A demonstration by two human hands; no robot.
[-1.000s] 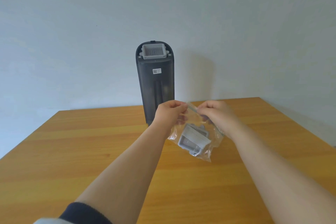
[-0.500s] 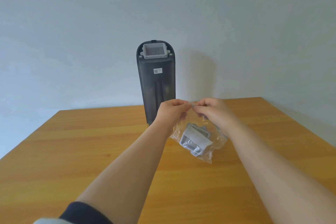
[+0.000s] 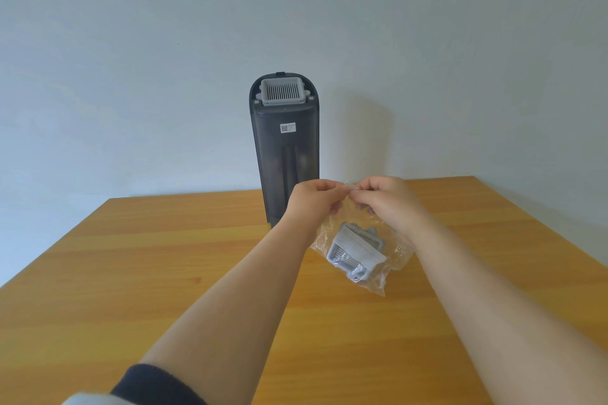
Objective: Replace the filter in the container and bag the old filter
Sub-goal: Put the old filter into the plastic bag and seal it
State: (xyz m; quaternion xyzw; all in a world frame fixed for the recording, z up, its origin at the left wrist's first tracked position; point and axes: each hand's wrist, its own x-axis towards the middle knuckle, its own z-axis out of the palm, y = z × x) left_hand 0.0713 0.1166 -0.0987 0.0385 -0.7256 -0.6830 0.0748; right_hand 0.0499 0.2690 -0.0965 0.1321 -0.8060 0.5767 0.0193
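A tall dark grey container [image 3: 285, 154] stands upright at the far edge of the wooden table [image 3: 164, 273], with a pale grey filter [image 3: 283, 92] seated in its top. In front of it I hold a clear plastic bag [image 3: 393, 253] above the table. Inside the bag lies another grey filter [image 3: 357, 250], tilted. My left hand [image 3: 314, 199] and my right hand [image 3: 383, 197] pinch the bag's top edge, fingertips almost touching each other.
A plain pale wall rises right behind the table. The table's far edge runs just behind the container and its right edge slants down at the right.
My hands have drawn together along the bag's top edge, from a small gap to nearly touching. The bag with the filter hangs slightly lower and more bunched.
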